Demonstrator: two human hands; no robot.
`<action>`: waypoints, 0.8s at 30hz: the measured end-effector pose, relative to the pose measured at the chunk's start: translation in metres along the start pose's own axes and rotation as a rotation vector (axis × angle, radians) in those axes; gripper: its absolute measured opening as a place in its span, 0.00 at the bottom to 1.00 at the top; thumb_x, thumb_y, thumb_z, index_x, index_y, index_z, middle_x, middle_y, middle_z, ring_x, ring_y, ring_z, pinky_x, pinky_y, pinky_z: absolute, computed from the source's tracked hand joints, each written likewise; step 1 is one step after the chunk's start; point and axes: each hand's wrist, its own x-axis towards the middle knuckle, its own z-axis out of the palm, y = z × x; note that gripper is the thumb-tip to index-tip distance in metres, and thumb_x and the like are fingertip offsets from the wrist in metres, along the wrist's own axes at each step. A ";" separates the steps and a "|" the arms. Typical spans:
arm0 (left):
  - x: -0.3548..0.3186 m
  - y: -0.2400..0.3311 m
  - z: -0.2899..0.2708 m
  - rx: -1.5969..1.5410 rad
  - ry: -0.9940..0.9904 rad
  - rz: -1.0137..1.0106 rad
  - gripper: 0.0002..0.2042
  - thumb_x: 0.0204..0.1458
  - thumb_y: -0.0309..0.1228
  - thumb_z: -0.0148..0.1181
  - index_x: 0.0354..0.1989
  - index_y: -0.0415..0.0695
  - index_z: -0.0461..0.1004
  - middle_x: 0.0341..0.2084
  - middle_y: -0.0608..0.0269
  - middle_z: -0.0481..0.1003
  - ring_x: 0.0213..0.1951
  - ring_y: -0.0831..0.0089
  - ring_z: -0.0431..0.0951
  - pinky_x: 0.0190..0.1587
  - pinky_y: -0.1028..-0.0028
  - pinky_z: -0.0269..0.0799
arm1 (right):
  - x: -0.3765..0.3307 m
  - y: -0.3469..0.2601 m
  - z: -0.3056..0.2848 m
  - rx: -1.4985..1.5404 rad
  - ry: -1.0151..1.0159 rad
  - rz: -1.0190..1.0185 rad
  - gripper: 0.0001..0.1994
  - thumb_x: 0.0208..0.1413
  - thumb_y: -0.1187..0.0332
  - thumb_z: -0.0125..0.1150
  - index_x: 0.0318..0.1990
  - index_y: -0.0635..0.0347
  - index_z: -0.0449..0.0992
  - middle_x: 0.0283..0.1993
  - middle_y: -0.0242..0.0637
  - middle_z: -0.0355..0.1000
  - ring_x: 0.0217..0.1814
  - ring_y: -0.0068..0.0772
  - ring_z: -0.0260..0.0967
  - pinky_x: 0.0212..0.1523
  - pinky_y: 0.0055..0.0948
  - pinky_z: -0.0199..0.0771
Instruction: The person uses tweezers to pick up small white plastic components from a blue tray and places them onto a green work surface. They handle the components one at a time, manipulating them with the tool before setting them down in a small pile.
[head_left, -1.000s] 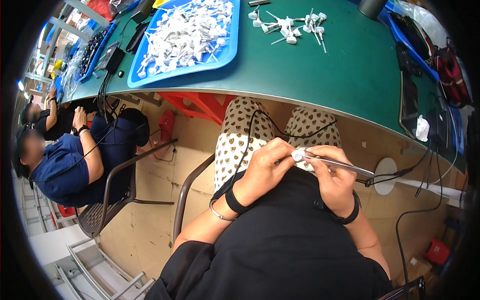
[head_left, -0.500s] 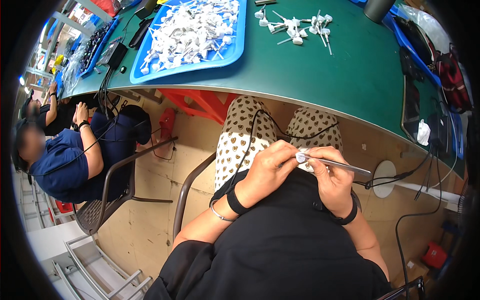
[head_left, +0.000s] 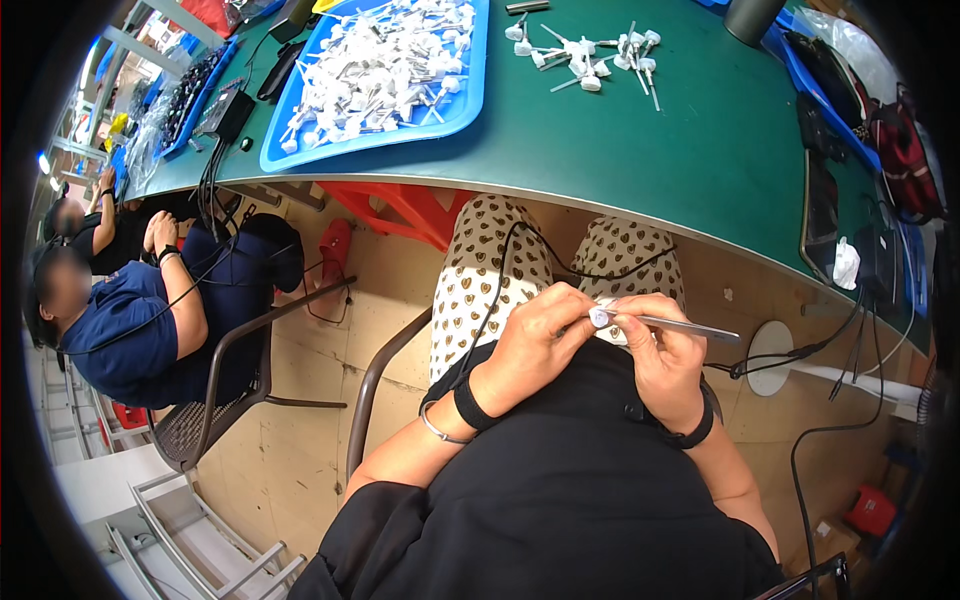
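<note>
Two hands meet over my lap. Left hand [head_left: 535, 335] pinches a small white part [head_left: 600, 318] at its tip; right hand [head_left: 660, 355] grips a thin metal rod [head_left: 680, 326], its long axis running toward 3 o'clock from the part.

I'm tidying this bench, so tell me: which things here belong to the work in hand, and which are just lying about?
In use:
left hand and right hand, both gripping one small white plastic part
thin metal rod
blue tray of white parts
loose white parts on the green table

Lying about:
dark cylindrical cup
red bag
crumpled white tissue
</note>
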 end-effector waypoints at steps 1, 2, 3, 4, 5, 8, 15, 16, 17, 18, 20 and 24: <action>0.000 0.000 0.000 0.000 0.003 0.003 0.07 0.51 0.19 0.69 0.38 0.37 0.80 0.33 0.56 0.80 0.35 0.62 0.81 0.37 0.69 0.77 | 0.000 -0.001 0.001 0.017 0.009 0.005 0.05 0.62 0.76 0.65 0.43 0.66 0.79 0.38 0.40 0.79 0.37 0.34 0.78 0.37 0.30 0.78; 0.000 0.000 0.000 0.000 0.005 0.006 0.07 0.51 0.19 0.69 0.38 0.37 0.80 0.33 0.56 0.80 0.35 0.62 0.81 0.37 0.68 0.77 | 0.001 -0.001 0.000 -0.003 0.006 -0.008 0.05 0.62 0.76 0.65 0.43 0.66 0.79 0.38 0.40 0.79 0.37 0.33 0.78 0.37 0.30 0.78; 0.001 0.000 0.000 -0.001 0.004 0.004 0.07 0.51 0.19 0.69 0.38 0.37 0.80 0.33 0.56 0.80 0.35 0.61 0.81 0.37 0.68 0.77 | 0.001 -0.001 0.000 -0.022 0.002 -0.021 0.04 0.62 0.76 0.65 0.42 0.65 0.79 0.38 0.40 0.79 0.37 0.33 0.78 0.37 0.30 0.78; 0.001 0.001 -0.001 -0.001 0.003 0.001 0.07 0.51 0.19 0.69 0.38 0.37 0.80 0.33 0.56 0.80 0.35 0.61 0.81 0.37 0.68 0.77 | 0.002 0.000 0.000 -0.041 -0.001 -0.035 0.04 0.62 0.76 0.65 0.42 0.65 0.79 0.38 0.40 0.80 0.37 0.33 0.78 0.37 0.30 0.78; 0.001 0.001 -0.001 -0.002 0.002 -0.001 0.07 0.51 0.19 0.70 0.38 0.37 0.80 0.33 0.57 0.80 0.35 0.61 0.81 0.37 0.68 0.77 | 0.002 0.000 0.000 -0.059 -0.008 -0.042 0.04 0.62 0.76 0.65 0.42 0.65 0.79 0.38 0.40 0.80 0.37 0.33 0.78 0.37 0.30 0.78; 0.001 0.000 -0.001 0.019 -0.006 -0.001 0.07 0.51 0.20 0.70 0.38 0.37 0.80 0.33 0.57 0.80 0.35 0.61 0.81 0.37 0.68 0.77 | 0.004 -0.002 -0.001 -0.103 -0.021 -0.066 0.04 0.61 0.76 0.66 0.42 0.65 0.80 0.37 0.39 0.80 0.37 0.33 0.78 0.37 0.30 0.78; 0.001 -0.001 0.000 -0.010 -0.020 -0.017 0.07 0.51 0.20 0.70 0.38 0.37 0.80 0.33 0.56 0.80 0.35 0.62 0.81 0.37 0.69 0.76 | 0.003 0.001 0.000 -0.046 0.000 -0.056 0.03 0.60 0.76 0.66 0.41 0.65 0.80 0.37 0.40 0.79 0.36 0.36 0.78 0.36 0.30 0.77; 0.001 -0.001 0.000 -0.013 -0.021 -0.021 0.07 0.51 0.20 0.70 0.38 0.37 0.80 0.33 0.56 0.80 0.36 0.62 0.81 0.37 0.69 0.76 | 0.004 0.000 0.000 -0.054 -0.001 -0.070 0.04 0.60 0.76 0.66 0.41 0.65 0.80 0.36 0.40 0.79 0.36 0.36 0.78 0.36 0.30 0.77; 0.001 0.000 0.000 -0.017 -0.022 -0.025 0.07 0.51 0.20 0.70 0.38 0.37 0.80 0.33 0.56 0.80 0.36 0.62 0.81 0.37 0.69 0.76 | 0.005 -0.001 0.000 -0.076 -0.007 -0.077 0.04 0.60 0.77 0.66 0.40 0.65 0.80 0.36 0.40 0.79 0.36 0.36 0.78 0.36 0.30 0.78; 0.001 0.000 0.000 -0.017 -0.024 -0.025 0.07 0.51 0.20 0.70 0.38 0.37 0.80 0.33 0.56 0.80 0.36 0.62 0.81 0.37 0.69 0.76 | 0.006 -0.002 0.000 -0.098 -0.013 -0.085 0.04 0.60 0.77 0.66 0.40 0.65 0.80 0.36 0.40 0.79 0.36 0.36 0.78 0.36 0.31 0.78; 0.000 -0.001 0.000 -0.018 -0.028 -0.024 0.07 0.51 0.20 0.70 0.38 0.37 0.80 0.33 0.56 0.80 0.36 0.61 0.81 0.37 0.68 0.76 | 0.006 -0.003 -0.001 -0.147 -0.028 -0.118 0.04 0.59 0.77 0.67 0.40 0.65 0.79 0.36 0.41 0.79 0.36 0.38 0.77 0.36 0.31 0.78; -0.001 -0.001 0.000 -0.026 -0.044 -0.035 0.08 0.51 0.19 0.69 0.39 0.36 0.80 0.34 0.55 0.80 0.37 0.60 0.81 0.38 0.68 0.77 | 0.009 -0.002 -0.002 -0.236 -0.069 -0.246 0.05 0.57 0.79 0.67 0.39 0.65 0.78 0.36 0.42 0.79 0.36 0.42 0.77 0.37 0.33 0.78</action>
